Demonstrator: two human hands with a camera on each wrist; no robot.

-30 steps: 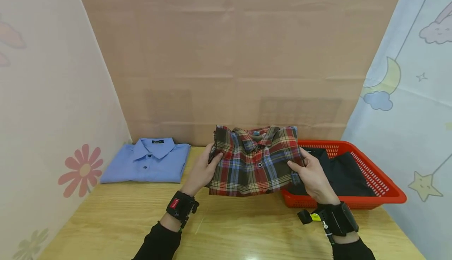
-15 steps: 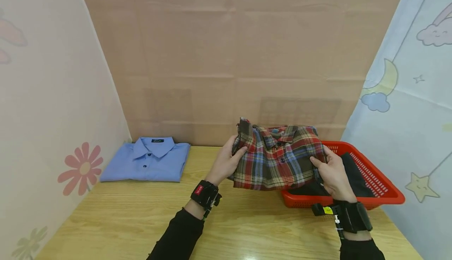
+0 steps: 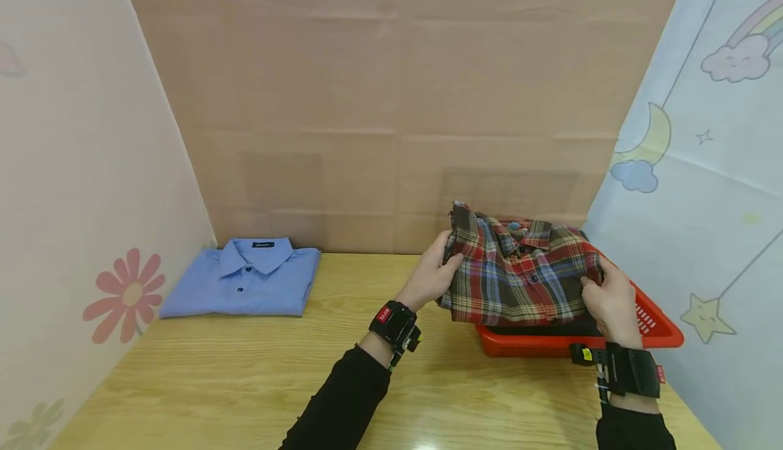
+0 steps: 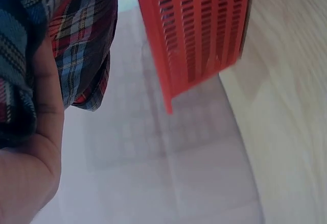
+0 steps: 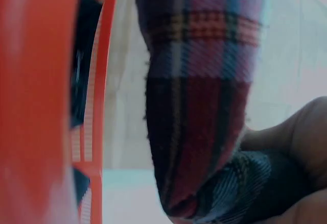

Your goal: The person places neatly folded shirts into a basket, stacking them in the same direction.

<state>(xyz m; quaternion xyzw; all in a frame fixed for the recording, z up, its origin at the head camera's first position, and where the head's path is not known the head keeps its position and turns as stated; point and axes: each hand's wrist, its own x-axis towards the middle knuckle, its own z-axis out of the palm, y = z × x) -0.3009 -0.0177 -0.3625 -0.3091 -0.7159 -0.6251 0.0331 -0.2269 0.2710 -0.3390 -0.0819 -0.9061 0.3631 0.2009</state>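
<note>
A folded plaid shirt [image 3: 520, 273] in red, blue and dark green is held up over the red basket [image 3: 526, 348]. My left hand [image 3: 431, 273] grips its left side, thumb on the front and fingers behind. On the opposite side my right hand [image 3: 612, 300] pinches the shirt's edge the same way. In the left wrist view, the plaid cloth [image 4: 84, 40] hangs beside the basket's slotted wall [image 4: 199, 30]. The right wrist view shows the folded cloth edge [image 5: 199, 81] in the fingers, with the basket rim [image 5: 36, 101] close by. The shirt hides much of the basket's inside.
A folded light blue shirt [image 3: 245, 283] lies on the wooden table [image 3: 245, 382] at the back left. Dark clothing [image 3: 550, 330] shows in the basket under the plaid shirt. Brown paper [image 3: 367, 96] covers the back; patterned sheets stand at both sides.
Both hands have carried the plaid shirt rightward, from beside the basket to over it, and the shirt has tilted slightly, its right side lower. The blue shirt has stayed in place.
</note>
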